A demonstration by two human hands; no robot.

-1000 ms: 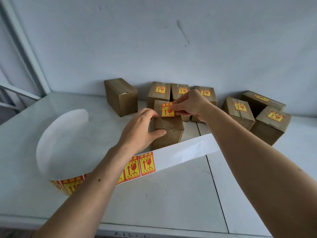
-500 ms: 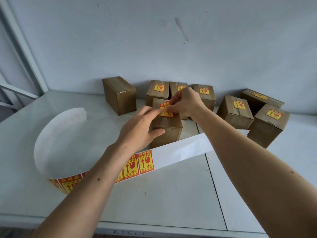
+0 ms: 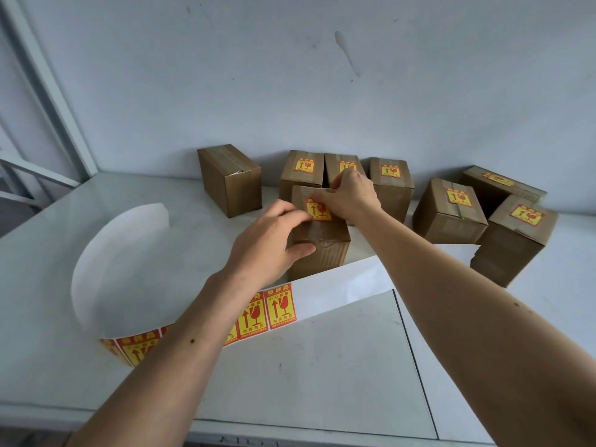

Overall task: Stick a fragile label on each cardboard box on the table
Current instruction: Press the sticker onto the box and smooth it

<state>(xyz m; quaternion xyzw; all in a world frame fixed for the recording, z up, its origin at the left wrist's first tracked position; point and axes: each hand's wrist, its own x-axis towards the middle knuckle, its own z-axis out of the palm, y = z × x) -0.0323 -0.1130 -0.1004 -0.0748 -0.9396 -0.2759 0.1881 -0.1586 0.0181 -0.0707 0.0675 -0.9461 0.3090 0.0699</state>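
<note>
The left hand [image 3: 267, 240] grasps the near box [image 3: 319, 250] by its side, thumb on the front; the right hand [image 3: 350, 196] pinches the label [image 3: 317, 210] at its top edge, flat on the box top. Six labelled boxes and one bare box [image 3: 230, 180] stand behind on the bench [image 3: 322, 366]; the label strip [image 3: 338, 293] curls in front.

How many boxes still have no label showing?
1: the plain box at back left, apart from the rest. The front box between the hands already carries a label; hidden faces can't be checked.
</note>
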